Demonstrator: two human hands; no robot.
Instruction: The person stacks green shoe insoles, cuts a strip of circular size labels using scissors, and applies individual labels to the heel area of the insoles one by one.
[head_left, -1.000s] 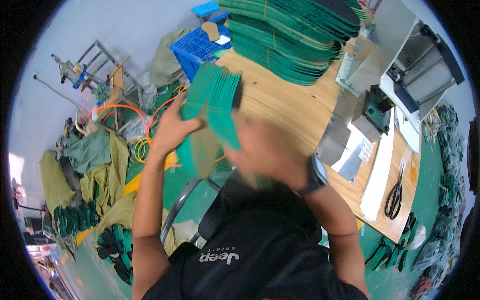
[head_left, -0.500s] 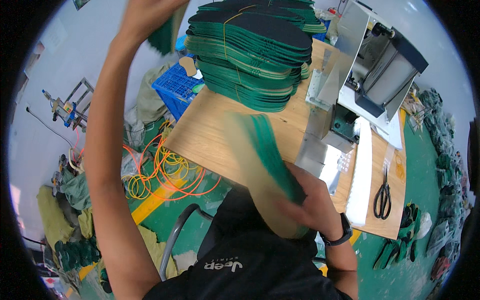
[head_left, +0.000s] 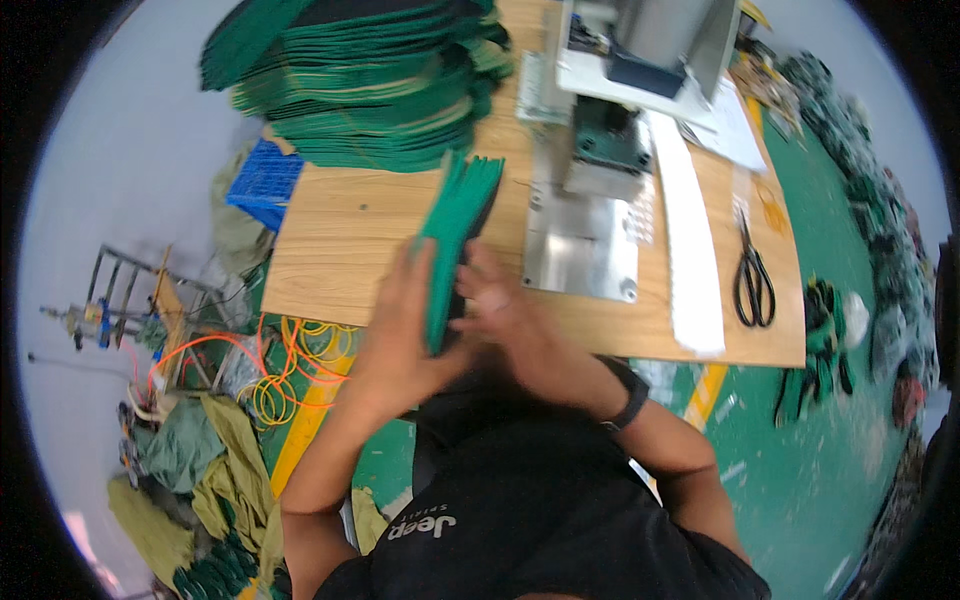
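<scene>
Between my hands a small bundle of shoe insoles (head_left: 455, 220) stands on edge over the table's front edge, green edges up and a dark face to the right. Along the bundle's left side lies my left hand (head_left: 400, 325), closed against it. My right hand (head_left: 505, 315) presses the dark right side; its fingers are slightly blurred. Behind them, a tall pile of green and black insoles (head_left: 375, 110) rises from the wooden table (head_left: 335, 225), with another batch (head_left: 250, 45) lying askew at its top left.
To the right of my hands stands a press (head_left: 610, 150) on a metal base plate (head_left: 580, 255). Beyond it lie a white strip (head_left: 690, 240) and black-handled scissors (head_left: 754, 285). A blue crate (head_left: 265, 185) is by the table's left side; orange and yellow hoses (head_left: 290, 370) coil on the floor.
My left hand has come down from the upper left to the bundle. The bundle has turned from its beige face to green edges up. The view has shifted, with the press now nearer the middle.
</scene>
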